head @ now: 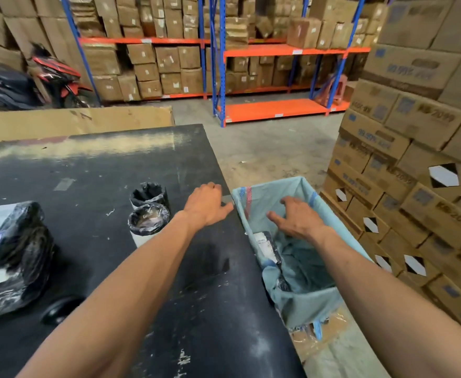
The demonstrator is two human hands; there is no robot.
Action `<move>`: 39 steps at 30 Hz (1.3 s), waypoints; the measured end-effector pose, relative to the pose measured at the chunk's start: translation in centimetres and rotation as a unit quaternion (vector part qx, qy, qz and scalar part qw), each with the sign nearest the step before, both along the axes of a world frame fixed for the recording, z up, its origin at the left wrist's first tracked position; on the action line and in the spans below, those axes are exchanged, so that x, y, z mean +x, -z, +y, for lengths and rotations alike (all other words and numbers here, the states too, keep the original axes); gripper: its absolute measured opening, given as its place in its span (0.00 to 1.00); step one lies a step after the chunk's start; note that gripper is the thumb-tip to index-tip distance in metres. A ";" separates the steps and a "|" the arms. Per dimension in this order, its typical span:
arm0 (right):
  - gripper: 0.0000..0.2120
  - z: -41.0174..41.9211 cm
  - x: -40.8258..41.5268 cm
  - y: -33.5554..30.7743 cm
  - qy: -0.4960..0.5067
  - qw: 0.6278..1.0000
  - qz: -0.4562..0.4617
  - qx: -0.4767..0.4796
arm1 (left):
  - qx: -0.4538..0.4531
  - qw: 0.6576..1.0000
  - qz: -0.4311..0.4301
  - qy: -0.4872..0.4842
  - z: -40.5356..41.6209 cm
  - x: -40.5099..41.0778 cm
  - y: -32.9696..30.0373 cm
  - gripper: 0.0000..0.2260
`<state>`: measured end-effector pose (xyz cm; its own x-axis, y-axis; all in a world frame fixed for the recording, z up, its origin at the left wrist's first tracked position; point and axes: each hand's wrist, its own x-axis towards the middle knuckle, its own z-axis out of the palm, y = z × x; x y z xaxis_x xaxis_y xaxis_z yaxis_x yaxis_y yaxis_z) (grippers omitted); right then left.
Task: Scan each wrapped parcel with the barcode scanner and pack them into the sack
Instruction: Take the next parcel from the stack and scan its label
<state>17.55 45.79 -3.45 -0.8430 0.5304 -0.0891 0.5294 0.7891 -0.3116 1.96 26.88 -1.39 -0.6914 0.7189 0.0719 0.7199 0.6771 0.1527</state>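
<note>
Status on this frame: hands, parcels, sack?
Left hand open at table edge; right hand open over sack, empty. One parcel inside sack, wrapped parcels waiting on table. Nothing blocking.

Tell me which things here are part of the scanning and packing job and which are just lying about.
Job: sack; parcel in sack; two small parcels; big parcel; left hand and right hand, both empty.

Lying about: motorbike; carton stack; shelves; cardboard sheet. No scanner clearly visible.
</note>
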 end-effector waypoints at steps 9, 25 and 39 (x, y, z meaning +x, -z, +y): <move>0.34 -10.3 -5.3 -5.8 -0.059 0.994 0.086 0.022 | 0.042 0.997 0.062 -0.033 -11.7 -4.3 -7.2 0.23; 0.37 -34.8 -12.8 -5.8 -0.307 0.951 0.036 -0.016 | 0.029 0.951 0.063 -0.302 -38.1 -10.3 -3.4 0.29; 0.39 -40.9 -10.8 4.1 -0.248 0.948 -0.113 -0.167 | 0.025 0.901 -0.152 -0.405 -41.4 -12.1 -3.7 0.53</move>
